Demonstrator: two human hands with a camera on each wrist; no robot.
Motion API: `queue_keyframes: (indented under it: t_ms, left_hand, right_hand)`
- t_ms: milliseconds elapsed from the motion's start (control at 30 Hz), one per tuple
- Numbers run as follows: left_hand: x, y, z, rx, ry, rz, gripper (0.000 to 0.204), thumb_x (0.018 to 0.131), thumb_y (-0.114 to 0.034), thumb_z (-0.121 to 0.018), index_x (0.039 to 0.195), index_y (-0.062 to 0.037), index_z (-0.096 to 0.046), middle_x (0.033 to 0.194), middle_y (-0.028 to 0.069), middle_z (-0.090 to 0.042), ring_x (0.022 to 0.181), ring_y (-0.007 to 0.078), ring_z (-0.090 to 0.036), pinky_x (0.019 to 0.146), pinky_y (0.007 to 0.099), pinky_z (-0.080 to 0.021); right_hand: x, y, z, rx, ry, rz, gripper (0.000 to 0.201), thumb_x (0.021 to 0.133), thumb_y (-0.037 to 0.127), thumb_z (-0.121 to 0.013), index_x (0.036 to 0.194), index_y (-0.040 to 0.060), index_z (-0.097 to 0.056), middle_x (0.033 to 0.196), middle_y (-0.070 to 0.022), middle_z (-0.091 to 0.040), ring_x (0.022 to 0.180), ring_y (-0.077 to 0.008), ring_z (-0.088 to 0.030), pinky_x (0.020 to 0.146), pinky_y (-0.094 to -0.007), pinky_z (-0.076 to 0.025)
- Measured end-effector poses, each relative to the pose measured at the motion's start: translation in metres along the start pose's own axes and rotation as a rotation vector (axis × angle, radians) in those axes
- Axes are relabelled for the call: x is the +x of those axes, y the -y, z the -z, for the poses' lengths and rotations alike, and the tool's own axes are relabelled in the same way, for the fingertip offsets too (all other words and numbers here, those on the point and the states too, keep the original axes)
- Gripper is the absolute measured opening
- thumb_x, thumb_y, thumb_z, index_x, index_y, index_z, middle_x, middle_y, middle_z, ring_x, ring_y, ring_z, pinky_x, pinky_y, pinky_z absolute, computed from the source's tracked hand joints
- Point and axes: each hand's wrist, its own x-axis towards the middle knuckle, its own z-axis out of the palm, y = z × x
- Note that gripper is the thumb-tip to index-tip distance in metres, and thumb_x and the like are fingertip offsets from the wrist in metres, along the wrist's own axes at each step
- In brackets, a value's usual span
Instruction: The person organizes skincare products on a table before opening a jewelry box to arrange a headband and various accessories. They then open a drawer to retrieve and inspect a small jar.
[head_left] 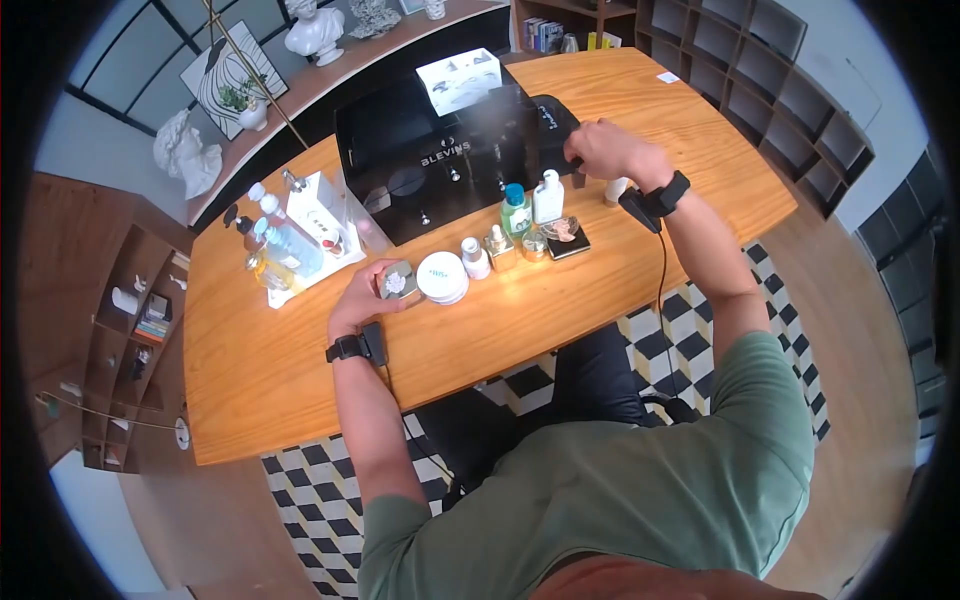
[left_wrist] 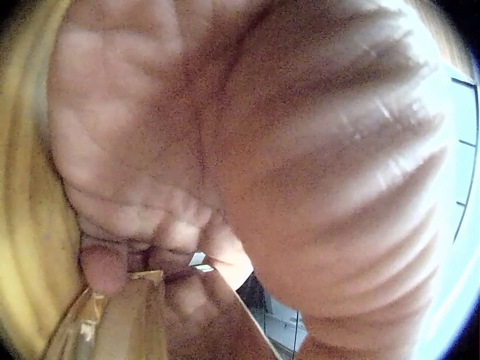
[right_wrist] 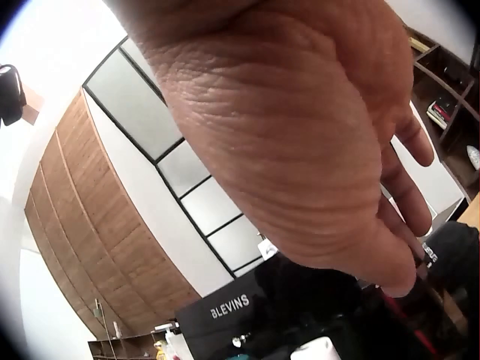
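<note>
My left hand (head_left: 362, 297) holds a small squarish container with a white flower on its grey-green top (head_left: 401, 281), thumb and fingers about its sides. Its clear, gold-tinted side (left_wrist: 112, 322) shows below the fingers in the left wrist view. Right beside it stands a round white jar (head_left: 442, 278). My right hand (head_left: 612, 152) is at the right end of the big black box (head_left: 400, 150) lettered BLEVINS. There, its bent fingers and thumb (right_wrist: 397, 281) pinch the edge of a black pouch (head_left: 552, 118) with pale lettering; the fingertips are partly hidden.
Along the box's front stand a green bottle (head_left: 516, 215), a white bottle (head_left: 548, 197) and several small cosmetics, with a black compact (head_left: 570, 240) at their right end. A white tray (head_left: 345, 260) of bottles is at left. A white marbled box (head_left: 460, 80) sits atop the black one.
</note>
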Motion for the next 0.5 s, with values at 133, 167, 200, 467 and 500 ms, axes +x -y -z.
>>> queue_keyframes:
  t_ms: [133,167,200,467,500]
  left_hand:
    - [0.000,0.002,0.001,-0.013,-0.010,0.013,0.076,0.061,0.008,-0.087,0.130,-0.0018,-0.058,0.117,-0.0014,-0.064,0.107,0.0096,-0.059,0.096,0.0248,-0.047]
    - [0.000,0.003,0.002,-0.011,-0.007,0.008,0.076,0.061,0.008,-0.087,0.130,-0.0017,-0.058,0.117,-0.0013,-0.064,0.107,0.0096,-0.059,0.096,0.0249,-0.047]
    - [0.001,0.003,0.002,-0.011,-0.004,0.002,0.076,0.061,0.008,-0.087,0.130,-0.0016,-0.058,0.117,-0.0011,-0.064,0.107,0.0096,-0.059,0.096,0.0249,-0.047]
    - [-0.001,-0.001,-0.002,-0.040,-0.013,0.028,0.076,0.061,0.008,-0.088,0.130,-0.0011,-0.058,0.115,-0.0008,-0.065,0.106,0.0099,-0.060,0.097,0.0249,-0.046]
    - [-0.001,-0.003,-0.003,-0.045,-0.018,0.034,0.075,0.061,0.008,-0.088,0.130,-0.0010,-0.058,0.114,-0.0008,-0.065,0.106,0.0100,-0.060,0.097,0.0248,-0.046]
  right_hand:
    - [0.002,0.004,-0.018,-0.015,0.026,0.022,0.020,0.077,0.005,-0.069,0.097,0.0049,-0.074,0.098,-0.0166,-0.072,0.100,-0.0330,-0.067,0.087,-0.0429,-0.052]
    - [0.002,0.004,-0.020,-0.009,0.021,0.027,0.020,0.077,0.005,-0.068,0.096,0.0049,-0.074,0.097,-0.0170,-0.072,0.099,-0.0330,-0.068,0.087,-0.0428,-0.052]
    - [0.002,0.002,-0.022,-0.007,0.021,0.026,0.020,0.077,0.005,-0.068,0.096,0.0049,-0.074,0.097,-0.0170,-0.072,0.099,-0.0330,-0.068,0.087,-0.0428,-0.052]
    - [0.002,0.004,-0.007,0.096,0.062,0.050,0.020,0.075,0.003,-0.069,0.094,0.0060,-0.075,0.094,-0.0161,-0.072,0.097,-0.0326,-0.068,0.082,-0.0404,-0.054]
    - [0.003,0.003,-0.013,0.097,0.062,0.048,0.020,0.075,0.003,-0.069,0.094,0.0060,-0.075,0.094,-0.0161,-0.072,0.097,-0.0326,-0.068,0.082,-0.0404,-0.054]
